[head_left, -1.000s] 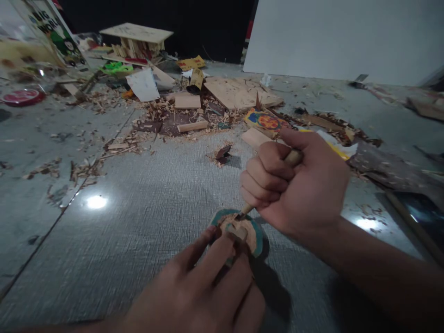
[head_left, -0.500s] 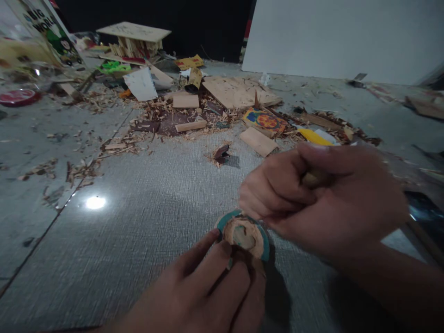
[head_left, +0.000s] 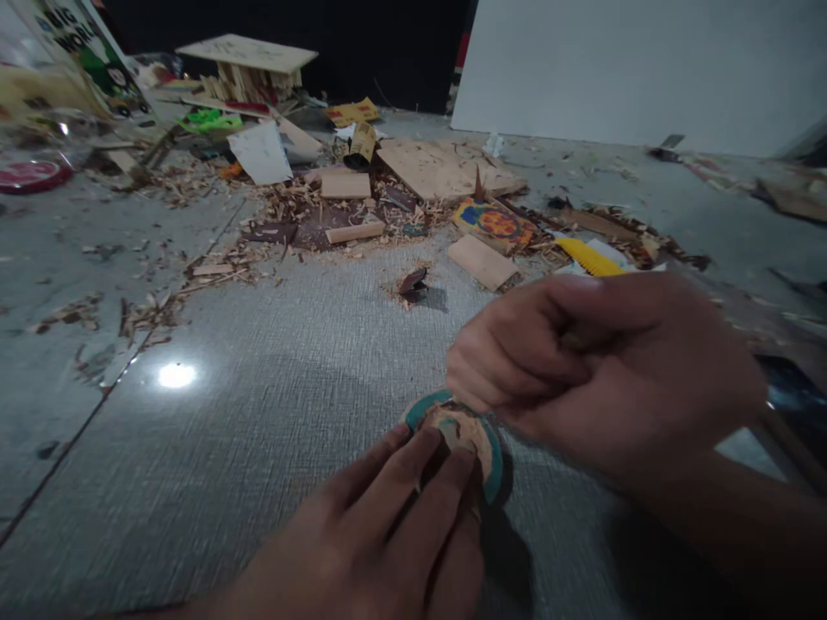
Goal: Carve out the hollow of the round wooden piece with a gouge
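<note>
A round wooden disc (head_left: 492, 448) with a teal-painted rim and a carved pale recess lies on the table at lower centre. My left hand (head_left: 388, 517) holds it down, the fingertips pressing over its near side and into the recess. At the disc's far right edge, my right hand (head_left: 607, 379) is closed in a fist around a carving tool. Its wooden handle is mostly buried in the palm, and the fingers cover its working end. A raised island with traces of teal shows inside the recess, partly under the left fingers.
Wood shavings, a dark chip (head_left: 413, 282), small wood blocks (head_left: 483, 262) and a flat board (head_left: 445, 170) litter the grey table (head_left: 271, 413) beyond my hands. A yellow strip (head_left: 587, 257) lies behind the right fist. A dark phone-like object (head_left: 792, 392) is at the right.
My left fingers have slid further up over the disc's recess, straightening and covering more of it. The right fist has shifted very slightly down and stays at the disc's edge.
</note>
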Demonstrator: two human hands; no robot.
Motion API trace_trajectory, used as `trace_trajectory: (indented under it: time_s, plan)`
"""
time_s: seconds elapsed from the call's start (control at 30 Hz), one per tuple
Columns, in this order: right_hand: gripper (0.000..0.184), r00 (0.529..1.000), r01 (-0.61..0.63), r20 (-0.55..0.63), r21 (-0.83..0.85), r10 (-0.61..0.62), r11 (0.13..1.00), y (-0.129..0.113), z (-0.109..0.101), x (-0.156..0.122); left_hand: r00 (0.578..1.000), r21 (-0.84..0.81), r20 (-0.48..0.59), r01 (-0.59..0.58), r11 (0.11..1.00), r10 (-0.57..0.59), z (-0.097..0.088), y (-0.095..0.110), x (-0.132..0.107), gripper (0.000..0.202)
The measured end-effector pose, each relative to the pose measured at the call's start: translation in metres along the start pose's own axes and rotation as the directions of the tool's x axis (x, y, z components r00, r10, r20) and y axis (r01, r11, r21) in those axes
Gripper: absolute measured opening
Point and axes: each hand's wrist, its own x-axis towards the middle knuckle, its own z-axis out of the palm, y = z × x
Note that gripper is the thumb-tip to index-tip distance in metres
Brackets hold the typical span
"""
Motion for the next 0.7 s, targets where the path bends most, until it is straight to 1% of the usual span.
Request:
trace_trajectory:
  time_s: [0.13, 0.2, 0.27, 0.33, 0.43, 0.5, 0.63, 0.7]
  plan:
    - [0.069, 1.000, -0.006, -0.003, -0.070, 0.005, 0.998, -0.003, 0.007, 0.004, 1.000, 0.002, 0.003, -0.001, 1.000, 0.001, 0.001, 0.000, 0.000, 0.037]
    - [0.072, 1.000, -0.001, 0.018, -0.108, 0.003, 0.994, -0.003, 0.009, 0.004, 1.000, 0.000, 0.007, 0.001, 1.000, -0.001, 0.001, 0.000, 0.003, 0.040]
    - [0.070, 1.000, 0.009, 0.029, -0.117, -0.005, 0.993, -0.002, 0.010, 0.003, 1.000, -0.010, 0.001, 0.012, 1.000, -0.012, 0.001, 0.000, 0.007, 0.040]
    - [0.064, 0.999, 0.023, 0.039, -0.074, -0.020, 0.997, 0.001, 0.008, 0.003, 1.000, -0.026, -0.016, 0.023, 0.999, -0.024, 0.001, -0.001, 0.010, 0.039]
    - [0.054, 0.995, 0.060, 0.083, 0.036, -0.063, 0.998, 0.008, 0.003, 0.006, 1.000, -0.048, 0.005, 0.008, 0.999, -0.008, -0.001, -0.002, 0.010, 0.037]
    - [0.049, 0.991, 0.066, 0.112, 0.102, -0.077, 0.993, 0.012, 0.000, 0.009, 1.000, -0.059, 0.000, 0.027, 0.998, -0.027, -0.002, -0.001, 0.008, 0.037]
    - [0.047, 0.993, 0.045, 0.096, 0.168, -0.062, 0.985, 0.016, -0.002, 0.014, 0.997, -0.094, 0.000, 0.078, 0.992, -0.079, -0.002, 0.003, 0.007, 0.040]
    - [0.048, 0.991, 0.059, 0.106, 0.189, -0.080, 0.980, 0.018, -0.003, 0.016, 0.996, -0.078, -0.007, 0.090, 0.993, -0.090, -0.001, 0.004, 0.008, 0.041]
